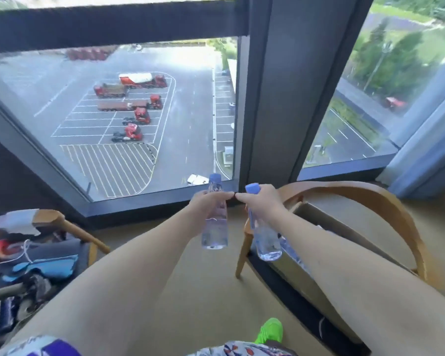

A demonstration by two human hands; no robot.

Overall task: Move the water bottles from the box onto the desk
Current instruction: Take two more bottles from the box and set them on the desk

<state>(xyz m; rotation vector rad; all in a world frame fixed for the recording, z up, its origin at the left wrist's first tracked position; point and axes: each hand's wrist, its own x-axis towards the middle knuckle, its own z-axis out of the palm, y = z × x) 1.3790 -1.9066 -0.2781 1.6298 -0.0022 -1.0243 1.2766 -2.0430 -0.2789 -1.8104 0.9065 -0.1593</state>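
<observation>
You had nothing legible before you: the two water bottles (214,227) you held carried no label that could be read, the cardboard box (326,227) showed no print, and the lorries (134,104) outside the window were too blurred for lettering.

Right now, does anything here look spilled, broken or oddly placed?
Nothing looks spilled or broken. The left hand and right hand each grip a capped water bottle by the neck. The one oddity: the cardboard box sits on a wooden chair, not the floor.
</observation>
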